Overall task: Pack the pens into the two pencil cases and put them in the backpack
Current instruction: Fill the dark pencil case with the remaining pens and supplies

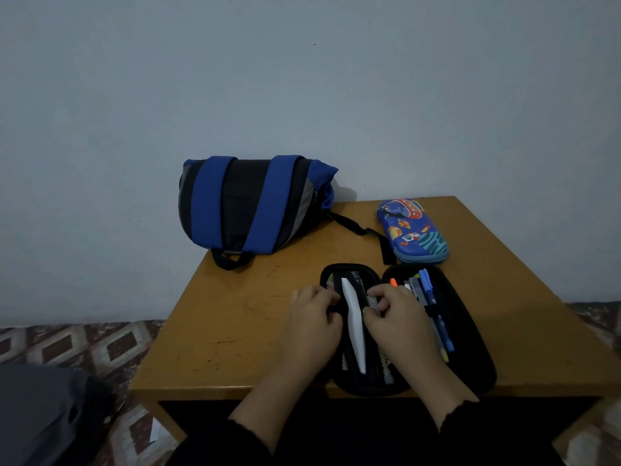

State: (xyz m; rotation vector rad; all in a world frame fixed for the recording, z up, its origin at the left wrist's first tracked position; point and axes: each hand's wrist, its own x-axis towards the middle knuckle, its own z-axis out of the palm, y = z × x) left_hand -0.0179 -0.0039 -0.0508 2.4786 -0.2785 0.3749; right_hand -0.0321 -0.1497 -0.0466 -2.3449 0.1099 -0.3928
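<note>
Head view. I see a black pencil case [470, 348] lying opened flat at the lower centre of the frame, on the near edge of the wooden bench [235, 314]. Its right half holds several pens [433, 304], blue, orange and grey, lying side by side. Its left half shows mesh pockets and a white folded paper [353, 324]. My left hand [316, 324] and right hand [393, 314] rest on the left half, either side of the paper, fingers curled and pinching the elastic band there. A closed blue space-print pencil case [413, 230] lies right of centre. A blue-and-black backpack [252, 203] rests at the bench's far left corner against the wall [302, 79], its strap [356, 227] trailing toward the blue case.
</note>
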